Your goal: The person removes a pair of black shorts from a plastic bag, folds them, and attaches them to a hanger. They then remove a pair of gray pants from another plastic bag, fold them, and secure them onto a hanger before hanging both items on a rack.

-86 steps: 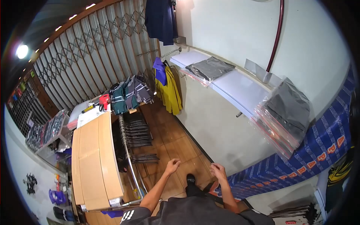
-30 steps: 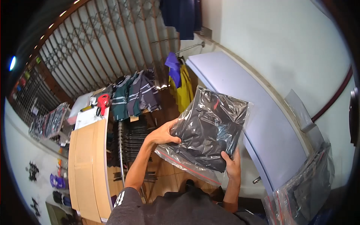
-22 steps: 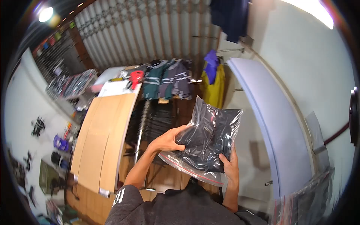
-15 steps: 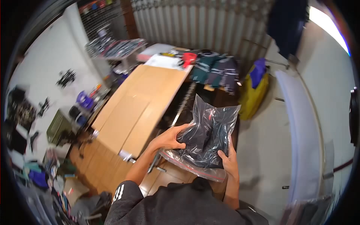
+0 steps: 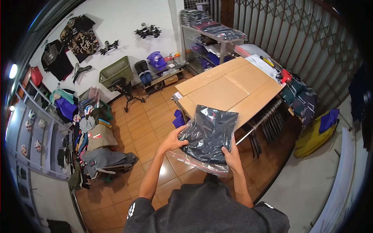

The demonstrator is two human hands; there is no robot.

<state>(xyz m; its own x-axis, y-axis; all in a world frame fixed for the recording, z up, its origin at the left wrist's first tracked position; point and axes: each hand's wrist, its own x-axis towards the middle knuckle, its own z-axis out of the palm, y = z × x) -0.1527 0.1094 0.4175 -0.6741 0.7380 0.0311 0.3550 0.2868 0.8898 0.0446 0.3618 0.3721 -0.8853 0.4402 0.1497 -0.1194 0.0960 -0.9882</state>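
A clear zip bag point(image 5: 210, 134) with a folded dark garment inside is held out before my chest. Its red zip strip lies along the edge closest to me. My left hand point(image 5: 173, 140) grips the bag's left side, thumb on top. On the right side, my right hand point(image 5: 232, 155) holds it with the thumb pressed on the plastic. The fingers under the bag are hidden. Just beyond the bag stands a table topped with cardboard point(image 5: 229, 91).
Black hangers point(image 5: 272, 122) hang on a rail below the tabletop. Clothes point(image 5: 103, 141) are piled on a rack at left. A green basket point(image 5: 114, 72) and a shelf unit point(image 5: 206, 33) with bagged garments stand at the back. Yellow cloth point(image 5: 316, 136) hangs at right.
My view has swung left, so the table and gate now appear further right and more of the left wall and clothes shows. Both hands keep their hold on the bag, which now looks flatter.
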